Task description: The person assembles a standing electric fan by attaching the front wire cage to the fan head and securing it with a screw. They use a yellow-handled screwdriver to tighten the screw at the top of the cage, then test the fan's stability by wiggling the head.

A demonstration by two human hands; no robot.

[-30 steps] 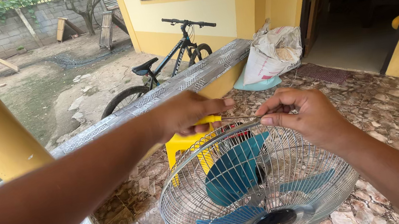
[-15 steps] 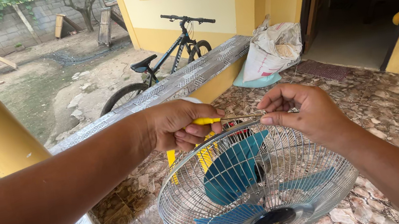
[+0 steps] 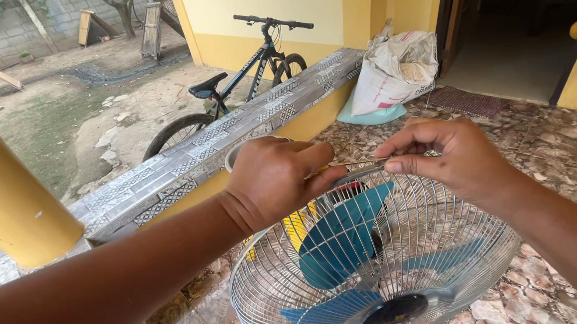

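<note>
White and bulging, a sack (image 3: pixel 395 66) with a red patch slumps against the yellow wall behind a wire-caged fan (image 3: pixel 373 266) with blue blades. Since a moment ago the left hand (image 3: pixel 272 179) has slid right along the rim, fist closed on a thin tool (image 3: pixel 348 165); the right hand (image 3: pixel 451 155) pinches its tip.
</note>
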